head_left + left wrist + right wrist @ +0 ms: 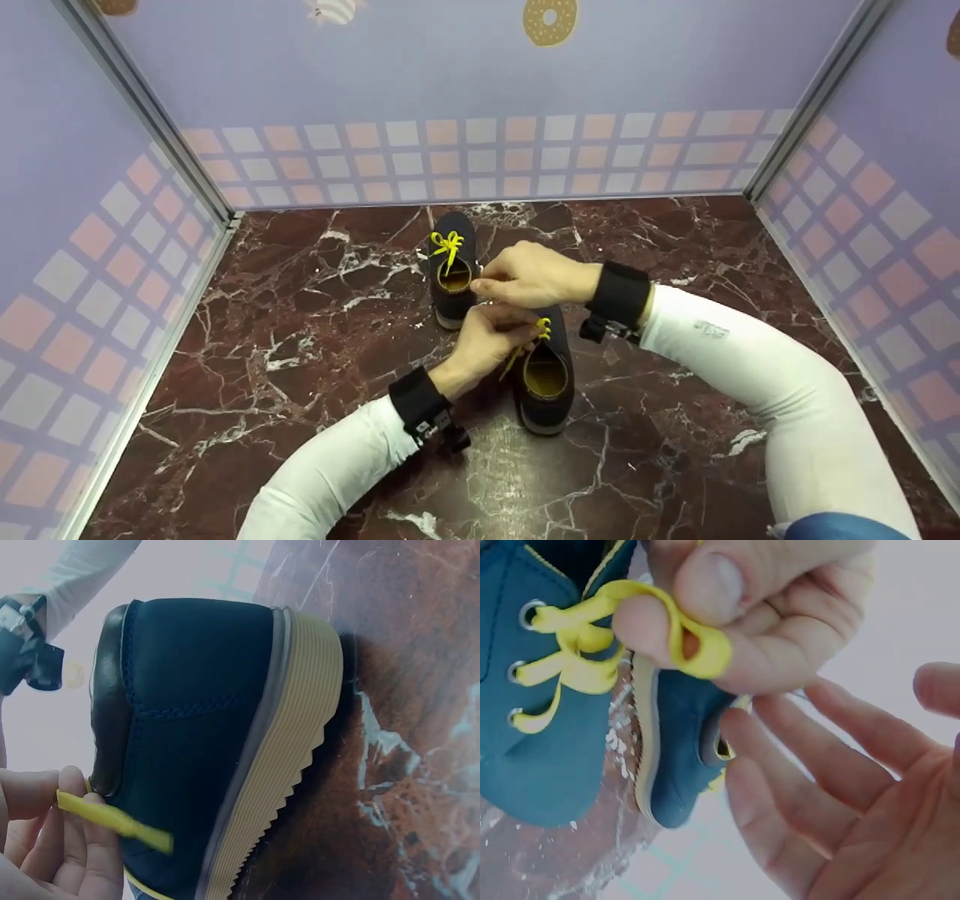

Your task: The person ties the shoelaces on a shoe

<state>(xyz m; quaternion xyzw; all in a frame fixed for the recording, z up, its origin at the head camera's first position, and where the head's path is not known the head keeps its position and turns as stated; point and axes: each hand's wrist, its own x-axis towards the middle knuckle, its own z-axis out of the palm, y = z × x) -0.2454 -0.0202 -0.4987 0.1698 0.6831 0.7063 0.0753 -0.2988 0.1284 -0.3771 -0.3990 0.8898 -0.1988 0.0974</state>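
Note:
My left hand [484, 345] pinches a yellow shoelace [701, 652] between thumb and forefinger, with a small loop standing out from the fingertips. The lace runs from the metal eyelets of the nearer dark blue shoe [547, 405]. In the left wrist view a loose lace end [120, 821] juts from the fingers beside that shoe's ribbed cream sole [289, 735]. Just above and beyond the left hand is my right hand [536, 274], its fingers extended and apart, holding nothing in the right wrist view. It covers the nearer shoe's toe in the head view.
The other dark shoe [452, 304] stands farther back and to the left, its yellow lace tied in a bow [446, 244]. Both shoes stand on a dark red marbled surface [337, 420]. Lilac panels with pink and white squares [480, 142] enclose the back and sides.

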